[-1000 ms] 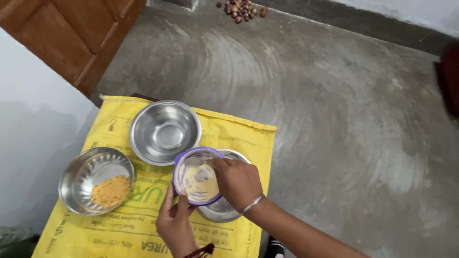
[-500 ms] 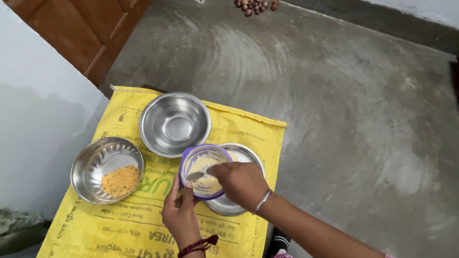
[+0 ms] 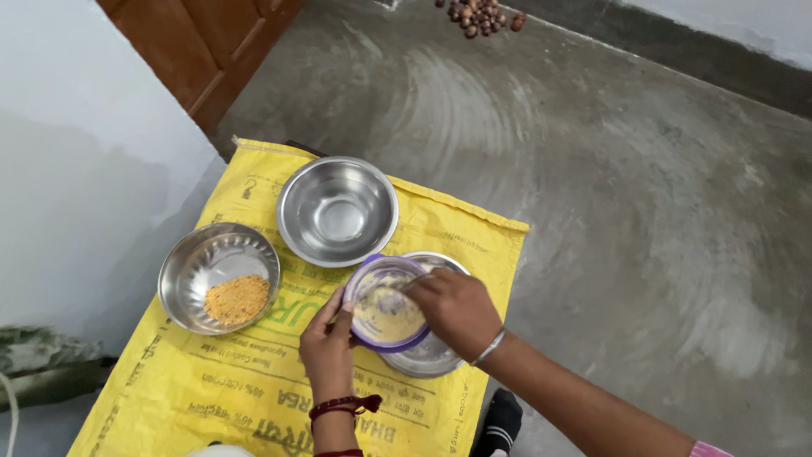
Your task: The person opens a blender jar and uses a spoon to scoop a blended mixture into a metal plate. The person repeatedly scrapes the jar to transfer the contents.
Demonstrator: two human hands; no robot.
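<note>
We hold a small purple-rimmed container (image 3: 385,303) over the near right part of a yellow sack (image 3: 220,381) spread on the grey floor (image 3: 634,195). Our left hand (image 3: 328,354) grips the container by its near left side, thumb up against the rim. Our right hand (image 3: 455,306) is curled over the container's right edge, fingers bent inward as if pinching a small utensil, though we cannot tell what it grasps, since the fingers hide it. The inside of the container is smeared with pale yellow paste.

Directly beneath the container, and partly covered by it, sits a steel bowl (image 3: 427,360) on the sack. Just beyond, toward the far side, an empty steel bowl (image 3: 337,211) stands on the sack. To the left, well apart from our hands, a third steel bowl (image 3: 218,277) holds a heap of orange-yellow powder (image 3: 238,299). A wooden door (image 3: 211,42) stands at the far left, and a cluster of small brown nuts (image 3: 480,14) lies on the floor far off.
</note>
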